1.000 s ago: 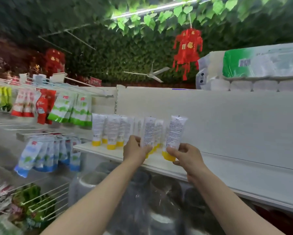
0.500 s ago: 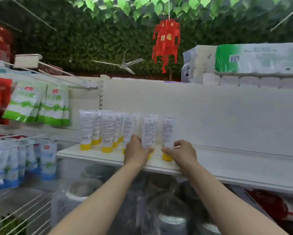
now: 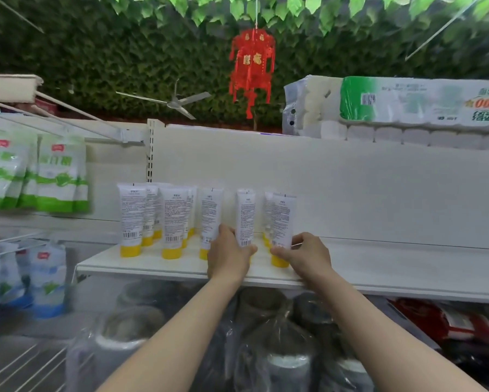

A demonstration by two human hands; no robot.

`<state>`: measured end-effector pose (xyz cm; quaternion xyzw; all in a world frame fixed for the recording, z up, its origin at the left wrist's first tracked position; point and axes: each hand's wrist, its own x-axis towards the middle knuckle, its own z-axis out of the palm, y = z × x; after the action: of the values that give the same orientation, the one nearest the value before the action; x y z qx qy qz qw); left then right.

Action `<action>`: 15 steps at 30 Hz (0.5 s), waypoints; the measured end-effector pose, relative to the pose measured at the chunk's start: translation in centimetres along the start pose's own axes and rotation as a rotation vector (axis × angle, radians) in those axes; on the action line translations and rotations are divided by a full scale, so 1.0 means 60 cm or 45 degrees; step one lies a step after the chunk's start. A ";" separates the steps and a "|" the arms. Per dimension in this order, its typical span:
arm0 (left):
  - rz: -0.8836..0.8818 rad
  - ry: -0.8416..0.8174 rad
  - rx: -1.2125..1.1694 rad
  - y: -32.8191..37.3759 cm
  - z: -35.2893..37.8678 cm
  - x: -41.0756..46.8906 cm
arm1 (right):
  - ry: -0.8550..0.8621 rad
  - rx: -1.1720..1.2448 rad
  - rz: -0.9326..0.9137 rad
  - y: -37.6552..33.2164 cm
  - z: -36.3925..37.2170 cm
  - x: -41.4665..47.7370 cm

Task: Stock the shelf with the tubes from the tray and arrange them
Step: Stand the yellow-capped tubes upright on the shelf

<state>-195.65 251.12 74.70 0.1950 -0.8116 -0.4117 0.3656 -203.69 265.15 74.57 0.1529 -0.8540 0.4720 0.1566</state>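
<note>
Two upright tubes, left hand gripping one, right hand another

The right-end tube, held by the right hand, has changed position. One second earlier it was raised over the near edge of the shelf, with its top tilted to the right and its yellow cap clear of the surface. Half a second earlier it was already set down. It now stands upright on its cap at the right end of the row, just in front of another tube. The right hand has come down with it, and the fingers now curl round its lower part at shelf level.

The view has swung to the right. The green-and-white packets now sit at the left edge, and the red lantern has shifted from upper right to top centre.
</note>
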 end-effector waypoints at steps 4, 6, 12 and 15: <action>0.018 -0.021 0.002 -0.001 -0.001 -0.002 | 0.007 -0.003 0.001 0.000 0.000 -0.001; 0.025 -0.024 0.005 -0.001 0.000 -0.004 | 0.008 -0.001 0.002 0.000 0.001 -0.001; 0.027 -0.011 -0.024 0.007 -0.007 -0.015 | -0.072 0.048 -0.047 -0.002 -0.013 -0.015; 0.047 0.032 -0.050 0.007 -0.017 -0.034 | -0.089 0.078 -0.044 0.000 -0.045 -0.036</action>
<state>-193.53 252.07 74.56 0.1778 -0.8022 -0.4183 0.3872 -201.39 267.72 75.03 0.1888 -0.8413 0.4896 0.1298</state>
